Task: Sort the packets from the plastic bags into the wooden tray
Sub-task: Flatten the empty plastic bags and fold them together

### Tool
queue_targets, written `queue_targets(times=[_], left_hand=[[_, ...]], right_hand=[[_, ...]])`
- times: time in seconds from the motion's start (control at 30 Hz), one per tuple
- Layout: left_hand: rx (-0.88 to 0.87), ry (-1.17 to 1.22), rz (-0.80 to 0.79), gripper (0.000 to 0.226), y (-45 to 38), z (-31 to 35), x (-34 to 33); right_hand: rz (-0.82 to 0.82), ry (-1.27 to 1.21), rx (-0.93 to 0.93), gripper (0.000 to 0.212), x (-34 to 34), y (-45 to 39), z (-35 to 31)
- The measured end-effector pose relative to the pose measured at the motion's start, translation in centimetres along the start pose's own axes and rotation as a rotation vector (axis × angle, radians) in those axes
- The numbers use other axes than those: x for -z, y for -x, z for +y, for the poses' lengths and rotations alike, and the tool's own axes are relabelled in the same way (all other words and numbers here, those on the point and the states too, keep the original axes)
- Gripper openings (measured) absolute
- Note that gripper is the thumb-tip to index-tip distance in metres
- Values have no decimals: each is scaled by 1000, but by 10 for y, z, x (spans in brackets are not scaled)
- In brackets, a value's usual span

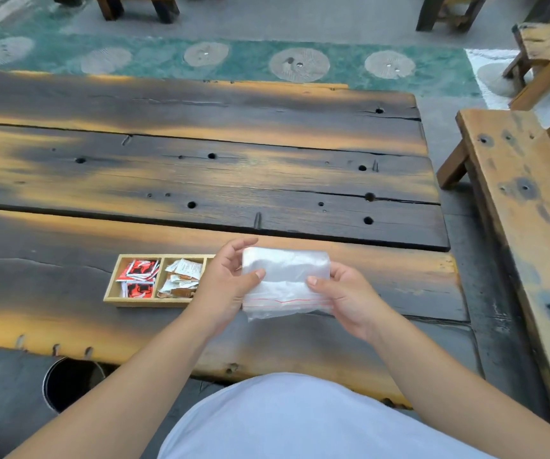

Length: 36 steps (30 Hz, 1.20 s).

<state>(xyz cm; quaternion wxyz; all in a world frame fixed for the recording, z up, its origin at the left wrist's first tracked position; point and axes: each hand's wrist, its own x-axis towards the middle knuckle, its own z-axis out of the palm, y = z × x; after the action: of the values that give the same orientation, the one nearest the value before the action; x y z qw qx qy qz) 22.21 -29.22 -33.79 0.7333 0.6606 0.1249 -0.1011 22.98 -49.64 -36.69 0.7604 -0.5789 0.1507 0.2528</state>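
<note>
A clear plastic zip bag [285,281] with a red seal line is held between both hands above the table's near edge. My left hand [225,281] pinches its left side and my right hand [346,293] pinches its right side. The bag looks flat, with no packets visible inside. The wooden tray [141,301] lies on the table just left of my left hand. Its left compartment holds red packets [137,276]. The middle compartment holds white and orange packets [182,276]. My left hand hides the tray's right end.
The dark plank table [200,167] stretches far ahead. A wooden bench [525,207] stands along the right side. A round metal bin [71,382] sits below the table's near edge at the left. More wooden furniture stands at the back.
</note>
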Motion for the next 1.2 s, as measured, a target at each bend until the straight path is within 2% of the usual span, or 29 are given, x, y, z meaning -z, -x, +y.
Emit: queue_targets(times=[0.1, 0.2, 0.33, 0.43, 0.6, 0.67, 0.8, 0.87, 1.0, 1.1, 1.2], left_hand=[[187, 89, 18, 48, 11, -8, 15], [348, -113, -26, 30, 29, -15, 37], [360, -60, 188, 18, 52, -25, 69], [368, 31, 308, 20, 69, -33, 100], [375, 122, 377, 19, 96, -48, 161], [375, 178, 407, 19, 104, -56, 192], [399, 260, 483, 14, 129, -74, 275], [407, 288, 535, 18, 150, -83, 324], [415, 348, 651, 20, 194, -95, 413], [414, 417, 753, 21, 222, -100, 464], [411, 499, 846, 21, 239, -106, 497]], right_hand=[[-31, 1, 6, 19, -11, -10, 3], [-104, 40, -15, 27, -28, -23, 11], [-201, 110, -147, 25, -62, -33, 20], [-317, 319, -307, 29, -95, -33, 30], [-300, 481, -206, 13, -162, -36, 59], [-299, 525, -175, 8, -197, -37, 73], [-313, 588, -175, 12, -285, -39, 106], [-308, 608, -193, 9, -338, -39, 125], [-410, 662, -249, 8, -439, -43, 165], [-476, 719, -309, 23, -507, -42, 188], [-483, 767, -323, 18, -559, -39, 203]])
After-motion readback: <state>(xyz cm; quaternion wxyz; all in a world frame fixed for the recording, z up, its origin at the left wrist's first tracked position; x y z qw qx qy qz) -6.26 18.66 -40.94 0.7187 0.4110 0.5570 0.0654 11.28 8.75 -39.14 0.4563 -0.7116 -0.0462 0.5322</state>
